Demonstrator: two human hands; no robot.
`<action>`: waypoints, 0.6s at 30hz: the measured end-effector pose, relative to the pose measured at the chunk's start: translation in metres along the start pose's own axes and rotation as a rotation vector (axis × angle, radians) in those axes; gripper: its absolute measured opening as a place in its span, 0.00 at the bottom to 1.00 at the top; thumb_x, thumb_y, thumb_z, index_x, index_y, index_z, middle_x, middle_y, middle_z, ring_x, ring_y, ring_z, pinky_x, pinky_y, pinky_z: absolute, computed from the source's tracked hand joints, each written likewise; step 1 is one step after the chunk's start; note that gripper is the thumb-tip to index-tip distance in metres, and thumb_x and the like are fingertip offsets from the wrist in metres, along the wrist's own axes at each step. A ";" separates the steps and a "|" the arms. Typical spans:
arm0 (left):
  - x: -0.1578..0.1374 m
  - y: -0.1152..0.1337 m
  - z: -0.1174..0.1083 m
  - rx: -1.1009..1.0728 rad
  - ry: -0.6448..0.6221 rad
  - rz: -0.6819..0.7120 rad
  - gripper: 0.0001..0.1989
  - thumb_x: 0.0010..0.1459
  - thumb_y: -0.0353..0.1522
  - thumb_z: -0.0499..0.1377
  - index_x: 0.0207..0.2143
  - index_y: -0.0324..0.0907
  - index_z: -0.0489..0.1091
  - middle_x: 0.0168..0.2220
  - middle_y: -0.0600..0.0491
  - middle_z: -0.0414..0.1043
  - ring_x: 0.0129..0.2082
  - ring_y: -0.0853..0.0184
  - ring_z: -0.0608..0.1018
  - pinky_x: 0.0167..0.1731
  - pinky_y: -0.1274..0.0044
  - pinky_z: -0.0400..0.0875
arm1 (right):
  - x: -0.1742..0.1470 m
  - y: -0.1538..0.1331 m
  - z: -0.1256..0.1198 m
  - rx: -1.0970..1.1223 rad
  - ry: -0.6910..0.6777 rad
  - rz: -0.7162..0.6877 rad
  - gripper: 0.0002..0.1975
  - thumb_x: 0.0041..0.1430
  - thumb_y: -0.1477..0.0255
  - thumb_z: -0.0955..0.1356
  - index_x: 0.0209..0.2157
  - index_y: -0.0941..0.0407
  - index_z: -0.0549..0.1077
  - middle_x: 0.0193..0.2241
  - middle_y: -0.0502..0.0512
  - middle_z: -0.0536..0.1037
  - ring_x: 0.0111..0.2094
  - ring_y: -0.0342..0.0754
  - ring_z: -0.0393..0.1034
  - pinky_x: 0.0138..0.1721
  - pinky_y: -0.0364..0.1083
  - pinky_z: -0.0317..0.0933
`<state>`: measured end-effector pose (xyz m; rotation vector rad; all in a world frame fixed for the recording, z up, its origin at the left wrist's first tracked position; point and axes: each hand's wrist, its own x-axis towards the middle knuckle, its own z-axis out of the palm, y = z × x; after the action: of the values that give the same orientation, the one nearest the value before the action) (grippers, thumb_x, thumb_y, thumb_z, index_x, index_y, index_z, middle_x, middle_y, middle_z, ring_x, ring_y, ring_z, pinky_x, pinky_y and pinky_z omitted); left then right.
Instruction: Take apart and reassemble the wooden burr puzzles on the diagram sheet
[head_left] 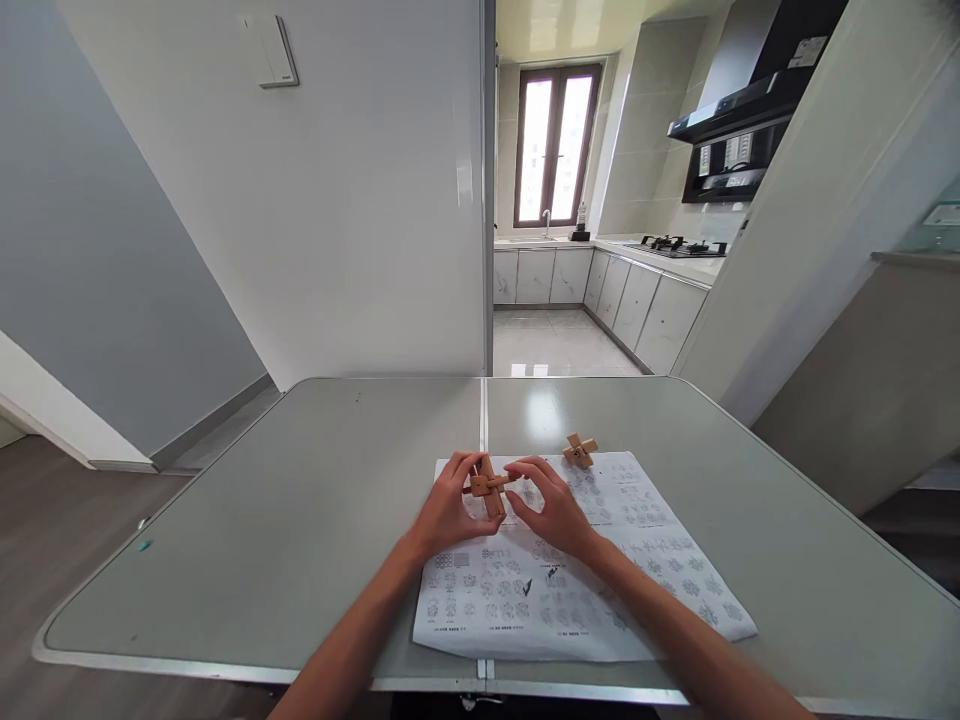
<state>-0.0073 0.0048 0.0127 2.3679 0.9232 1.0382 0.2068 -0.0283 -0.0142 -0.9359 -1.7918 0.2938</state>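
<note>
A wooden interlocking puzzle (pixel 489 486) of crossed bars is held just above the printed sheet. My left hand (pixel 448 508) grips it from the left, with the thumb at its lower end and the fingers at its upper end. From the right, my right hand (pixel 551 502) pinches the end of a bar that sticks out sideways. Whether that bar is loose in the puzzle cannot be seen. A second wooden puzzle (pixel 580 452), also made of crossed pieces, rests near the sheet's far edge, beyond my right hand.
The large white sheet (pixel 517 630) is printed with rows of small diagrams. It lies across the seam of a grey folding table (pixel 300 540) with a metal rim. A small teal bit (pixel 144 545) is near the left edge. Beyond stand a white wall and a kitchen doorway.
</note>
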 end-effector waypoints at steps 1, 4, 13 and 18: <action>0.000 -0.001 0.000 0.012 -0.007 0.001 0.41 0.46 0.36 0.71 0.62 0.50 0.60 0.53 0.48 0.68 0.48 0.57 0.76 0.44 0.66 0.78 | 0.000 0.001 0.000 0.008 -0.012 0.001 0.11 0.68 0.70 0.67 0.51 0.50 0.72 0.44 0.57 0.76 0.43 0.53 0.73 0.47 0.52 0.71; -0.001 -0.003 0.000 0.080 -0.024 0.015 0.42 0.43 0.39 0.73 0.60 0.50 0.63 0.51 0.48 0.70 0.47 0.56 0.75 0.47 0.64 0.76 | -0.001 0.003 0.000 0.034 -0.053 0.038 0.07 0.71 0.66 0.66 0.45 0.51 0.74 0.40 0.56 0.77 0.37 0.51 0.73 0.41 0.50 0.70; 0.000 -0.009 0.002 0.098 -0.058 -0.046 0.39 0.44 0.45 0.74 0.58 0.50 0.68 0.50 0.49 0.74 0.44 0.57 0.76 0.50 0.63 0.71 | -0.005 0.009 -0.003 0.056 -0.177 0.200 0.11 0.72 0.62 0.63 0.44 0.50 0.76 0.39 0.57 0.81 0.36 0.55 0.75 0.41 0.53 0.69; 0.001 -0.008 0.000 0.039 -0.104 -0.066 0.37 0.44 0.45 0.74 0.56 0.50 0.69 0.49 0.51 0.74 0.44 0.58 0.77 0.52 0.65 0.72 | -0.008 0.012 -0.002 0.042 -0.207 0.190 0.13 0.73 0.63 0.62 0.44 0.50 0.76 0.39 0.57 0.81 0.35 0.54 0.75 0.39 0.52 0.68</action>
<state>-0.0103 0.0111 0.0091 2.3815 0.9835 0.8705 0.2154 -0.0258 -0.0258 -1.0792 -1.8783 0.5643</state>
